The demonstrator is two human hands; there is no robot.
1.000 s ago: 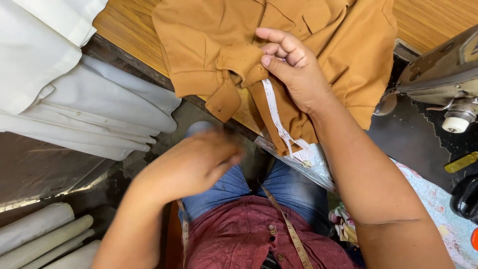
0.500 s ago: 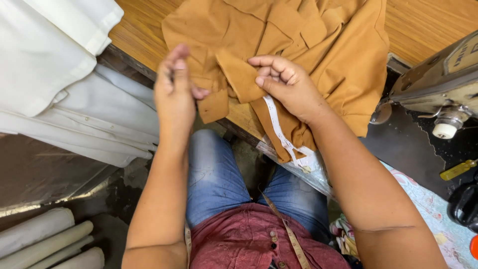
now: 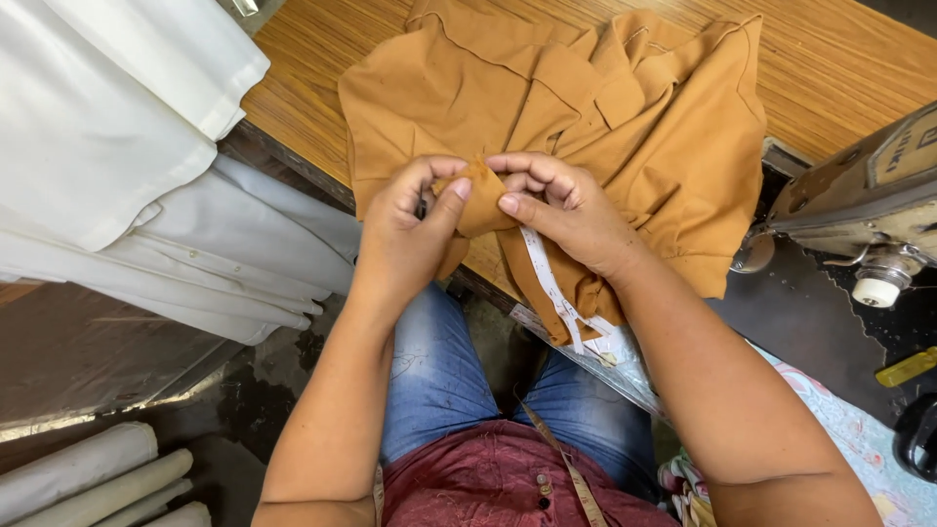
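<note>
The mustard-brown cotton garment (image 3: 625, 127) lies crumpled on the wooden plank bench (image 3: 839, 59), its near edge hanging over the bench front. A small folded flap of this garment is pinched between both hands above that edge. The left hand (image 3: 410, 229) forms a closed grip on the flap, thumb pressed on top and fingers curled behind. The right hand (image 3: 566, 210) forms a matching closed grip, thumb tip meeting the fabric just beside the left thumb.

Directly below the right grip, a white cloth measuring tape (image 3: 551, 293) runs down across the hanging fabric. Left of the left grip, a stack of white folded cloth (image 3: 127, 166) drapes over the bench corner. Well to the right of the right grip stands a beige metal sewing machine (image 3: 869, 195). Beneath both grips are blue denim jeans (image 3: 439, 381).
</note>
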